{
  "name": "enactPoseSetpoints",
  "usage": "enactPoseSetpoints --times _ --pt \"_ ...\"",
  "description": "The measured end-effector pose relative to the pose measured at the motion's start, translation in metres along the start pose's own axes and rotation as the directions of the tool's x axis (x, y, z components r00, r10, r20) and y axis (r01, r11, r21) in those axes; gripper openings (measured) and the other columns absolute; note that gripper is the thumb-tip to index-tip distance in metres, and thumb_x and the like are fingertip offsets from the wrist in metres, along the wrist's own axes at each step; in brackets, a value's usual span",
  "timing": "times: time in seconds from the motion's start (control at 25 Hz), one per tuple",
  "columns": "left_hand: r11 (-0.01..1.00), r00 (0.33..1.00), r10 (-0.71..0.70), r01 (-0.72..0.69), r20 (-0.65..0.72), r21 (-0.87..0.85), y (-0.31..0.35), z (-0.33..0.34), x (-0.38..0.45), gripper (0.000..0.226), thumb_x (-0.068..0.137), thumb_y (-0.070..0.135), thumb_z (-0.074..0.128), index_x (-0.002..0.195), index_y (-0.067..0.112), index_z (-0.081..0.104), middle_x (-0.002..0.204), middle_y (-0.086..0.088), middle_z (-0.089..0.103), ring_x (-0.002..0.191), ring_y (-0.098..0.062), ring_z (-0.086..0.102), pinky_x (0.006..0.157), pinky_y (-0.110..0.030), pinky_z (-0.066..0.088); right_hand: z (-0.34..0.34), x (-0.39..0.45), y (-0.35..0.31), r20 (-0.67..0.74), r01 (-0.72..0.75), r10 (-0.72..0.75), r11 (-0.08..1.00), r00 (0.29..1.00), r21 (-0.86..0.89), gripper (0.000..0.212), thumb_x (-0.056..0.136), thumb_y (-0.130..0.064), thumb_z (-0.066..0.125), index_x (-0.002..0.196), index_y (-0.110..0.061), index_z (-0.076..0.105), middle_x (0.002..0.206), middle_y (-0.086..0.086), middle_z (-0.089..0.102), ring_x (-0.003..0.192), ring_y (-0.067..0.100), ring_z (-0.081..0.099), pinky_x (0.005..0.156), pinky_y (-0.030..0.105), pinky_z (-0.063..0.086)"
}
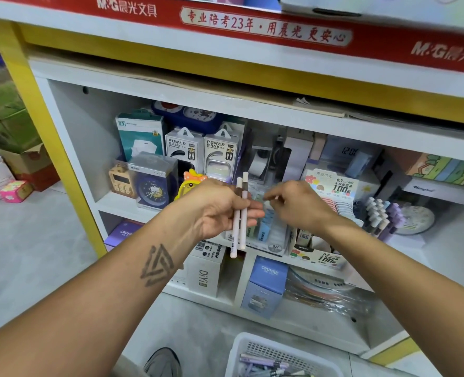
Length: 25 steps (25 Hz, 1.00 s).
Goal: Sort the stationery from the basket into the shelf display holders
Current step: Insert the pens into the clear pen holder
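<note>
My left hand (220, 208) grips two white pens (240, 229) upright in front of the middle shelf; their tips stick out above and below the fingers. My right hand (297, 204) hovers just to the right with fingers curled, pinching a small pale item that I cannot identify. Behind both hands stands a clear display holder (273, 235) with blue lead refill packs. To the right a holder of purple and white pens (383, 216) leans on the shelf. The white basket (241, 346) sits on the floor below, with several purple pens (263, 363) in it.
The white shelf unit (70, 148) has a yellow post on its left. Power bank boxes (200, 148), a blue clock (153, 186) and a yellow toy fill the back. CRUHRE boxes (267, 284) stand on the lower shelf. My shoe (164, 363) is next to the basket.
</note>
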<state>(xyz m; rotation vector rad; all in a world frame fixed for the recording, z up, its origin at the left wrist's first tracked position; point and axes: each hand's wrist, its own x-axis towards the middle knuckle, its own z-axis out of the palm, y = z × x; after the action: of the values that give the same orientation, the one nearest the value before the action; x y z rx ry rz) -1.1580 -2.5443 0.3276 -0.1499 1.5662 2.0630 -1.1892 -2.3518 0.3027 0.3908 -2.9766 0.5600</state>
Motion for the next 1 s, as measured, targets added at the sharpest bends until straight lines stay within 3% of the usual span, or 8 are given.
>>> enactPoseSetpoints --times 0.04,0.12,0.2,0.36,0.52,0.68,0.8,1.0 --pt "1.0 1.0 0.009 -0.009 0.015 -0.003 -0.001 0.002 0.001 0.019 0.093 -0.013 0.048 0.11 -0.005 0.052 0.102 -0.026 0.071 0.102 -0.038 0.069 0.083 -0.045 0.058 -0.008 -0.003 -0.005 -0.034 -0.053 0.064 0.965 0.997 0.257 0.018 0.097 -0.015 0.062 0.108 -0.02 0.075 0.104 -0.003 0.074 0.088 0.009 0.066 0.079 0.024 0.05" --pt "1.0 0.998 0.013 -0.014 0.057 0.011 -0.002 0.01 0.002 0.03 0.09 -0.013 0.054 0.12 -0.011 0.052 0.103 -0.029 0.07 0.097 -0.036 0.071 0.079 -0.044 0.059 -0.027 -0.012 -0.013 -0.003 -0.102 0.147 0.701 0.989 0.706 0.011 0.095 -0.019 0.067 0.104 -0.017 0.074 0.089 0.001 0.077 0.069 0.009 0.065 0.062 0.022 0.049" --pt "0.999 0.99 0.012 -0.018 0.138 0.046 -0.004 0.025 0.001 0.031 0.088 -0.011 0.057 0.119 -0.011 0.058 0.104 -0.028 0.07 0.096 -0.034 0.071 0.078 -0.041 0.06 -0.04 -0.024 -0.009 0.013 -0.098 0.156 0.55 0.988 0.829 0.011 0.091 -0.013 0.071 0.102 -0.011 0.074 0.077 0.004 0.074 0.061 0.013 0.062 0.057 0.021 0.049" --pt "0.999 0.972 0.031 -0.04 0.234 0.032 -0.012 0.066 0.009 0.031 0.09 -0.012 0.053 0.122 -0.012 0.055 0.109 -0.032 0.067 0.098 -0.037 0.07 0.075 -0.039 0.061 -0.067 -0.056 0.025 -0.056 -0.078 0.257 0.483 0.965 0.872 0.014 0.087 0.002 0.071 0.101 0.0 0.071 0.072 0.012 0.071 0.059 0.016 0.062 0.059 0.022 0.053" --pt "0.992 0.984 0.124 -0.126 0.126 0.011 -0.022 0.109 0.029 0.019 0.094 -0.012 0.048 0.112 -0.006 0.05 0.088 -0.029 0.071 0.072 -0.031 0.072 0.061 -0.027 0.058 -0.101 -0.094 0.084 -0.29 -0.006 0.413 0.582 0.863 0.813 0.014 0.087 0.002 0.072 0.098 -0.001 0.064 0.064 0.008 0.07 0.053 0.019 0.063 0.054 0.025 0.053" --pt "0.993 0.989 0.115 -0.118 0.098 0.017 -0.028 0.143 0.04 0.012 0.096 -0.002 0.05 0.104 -0.003 0.059 0.079 -0.024 0.067 0.056 -0.018 0.055 0.049 -0.024 0.042 -0.112 -0.122 0.119 -0.459 0.02 0.364 0.765 0.81 0.644 0.016 0.087 0.001 0.073 0.088 -0.011 0.062 0.068 0.01 0.069 0.058 0.025 0.068 0.058 0.032 0.06" --pt "0.994 0.987 0.109 -0.106 0.117 -0.03 -0.037 0.166 0.046 0.021 0.098 0.005 0.048 0.105 -0.006 0.064 0.079 -0.018 0.065 0.061 -0.019 0.056 0.056 -0.027 0.048 -0.105 -0.136 0.136 -0.464 -0.038 0.243 0.912 0.852 0.408 0.015 0.088 -0.01 0.075 0.087 -0.018 0.063 0.076 0.007 0.071 0.069 0.023 0.071 0.07 0.041 0.062" --pt "0.982 0.968 0.19 -0.186 0.162 -0.039 -0.051 0.18 0.055 0.018 0.097 0.0 0.051 0.109 -0.008 0.062 0.081 -0.017 0.066 0.074 -0.024 0.065 0.07 -0.033 0.058 -0.085 -0.143 0.142 -0.383 -0.035 0.135 0.966 0.914 0.258 0.015 0.089 -0.014 0.075 0.086 -0.019 0.061 0.075 -0.001 0.072 0.072 0.011 0.073 0.073 0.042 0.06"
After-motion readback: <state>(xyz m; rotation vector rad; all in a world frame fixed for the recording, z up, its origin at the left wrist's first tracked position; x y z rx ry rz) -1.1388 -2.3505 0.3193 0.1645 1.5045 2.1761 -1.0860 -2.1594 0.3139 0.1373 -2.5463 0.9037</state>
